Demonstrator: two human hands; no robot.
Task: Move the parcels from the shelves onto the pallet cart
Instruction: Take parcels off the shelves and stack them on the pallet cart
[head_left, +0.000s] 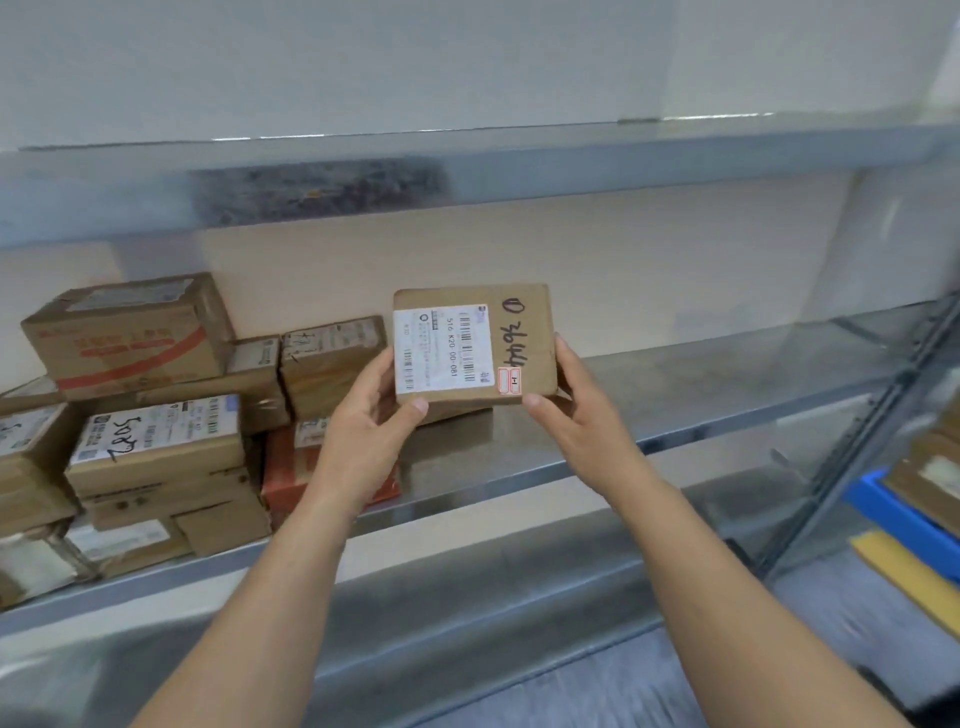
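A flat brown parcel (524, 332) sat in the middle of the frame, held up in front of the middle shelf (701, 384) with its broad face turned toward the camera. Both hands were closed on it. The left hand (371, 415) gripped the lower left corner, thumb laid across the front just under the white shipping label (441, 348) and fingers hidden behind. The right hand (574, 402) gripped the lower right corner, thumb along the bottom edge and fingers wrapped up the right side. The label covered the left half of the face and was printed with barcodes and "516 K20 00-081". Black marker writing ran down the bare cardboard on the right, and a small red-and-white sticker (510, 382) sat at the label's lower right corner. Whether the parcel's underside touched the shelf could not be told.

At the left of the frame, more parcels were stacked on the same shelf. A brown box with a red stripe (130, 338) lay on top at the upper left, and a box with a marker-scrawled label (156, 441) lay below it. A small taped box (332, 364) stood just left of the left hand, and an orange-red box (285, 478) sat under it, partly behind the left wrist. The upper shelf (519, 150) crossed the top of the frame. At the lower right edge, blurred blue (893, 512) and yellow (904, 571) shapes showed beyond the shelf's upright.
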